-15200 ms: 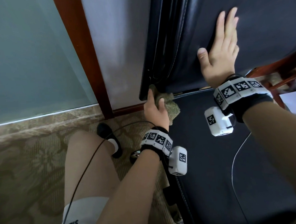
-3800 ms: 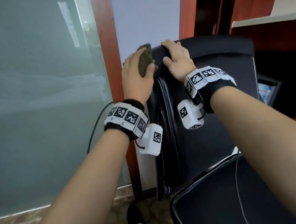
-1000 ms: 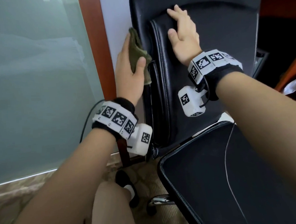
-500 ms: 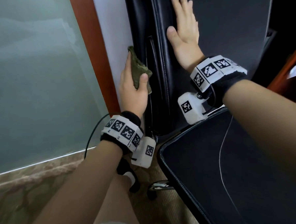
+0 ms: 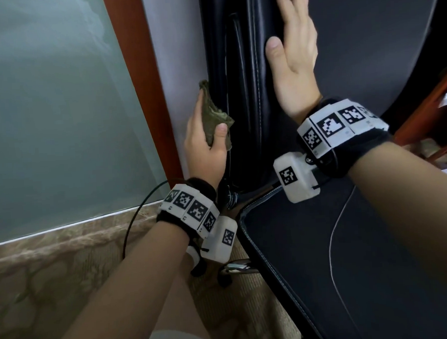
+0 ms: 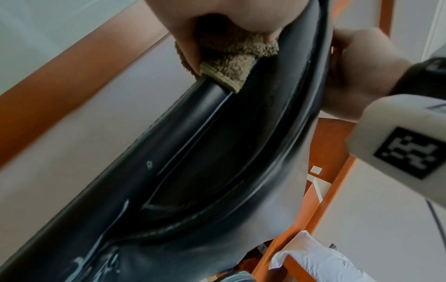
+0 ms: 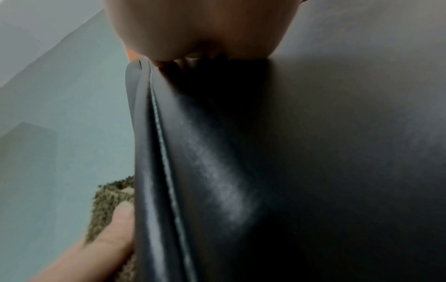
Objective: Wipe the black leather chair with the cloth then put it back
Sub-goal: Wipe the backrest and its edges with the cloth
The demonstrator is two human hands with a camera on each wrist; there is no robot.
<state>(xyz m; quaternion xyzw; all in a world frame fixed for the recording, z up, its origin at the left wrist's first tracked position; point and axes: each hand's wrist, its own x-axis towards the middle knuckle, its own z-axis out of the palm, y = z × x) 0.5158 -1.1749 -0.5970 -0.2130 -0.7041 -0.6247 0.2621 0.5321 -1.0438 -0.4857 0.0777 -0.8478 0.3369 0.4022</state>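
The black leather chair [image 5: 366, 58] stands upright before me, backrest above and seat [image 5: 338, 254] at the lower right. My left hand [image 5: 205, 144] grips an olive-brown terry cloth [image 5: 213, 118] and holds it against the backrest's left side edge [image 6: 217, 152], low down near the seat. In the left wrist view the cloth [image 6: 229, 63] is bunched between thumb and fingers, touching the leather. My right hand [image 5: 296, 54] lies flat, fingers straight, on the backrest's front near the stitched seam [image 7: 166, 162]. The cloth [image 7: 108, 202] also peeks out beside that seam.
A white wall strip and a red-brown wooden frame [image 5: 141, 96] with frosted glass [image 5: 53, 113] stand close on the left of the chair. Patterned carpet [image 5: 54, 282] lies below. A chrome chair base part [image 5: 238, 267] and my leg are beneath the left arm. Wooden furniture [image 5: 434, 106] stands at right.
My left hand has slid the cloth down the backrest's side edge from near the top toward the seat. The right hand stays flat on the backrest, and my view has tilted down.
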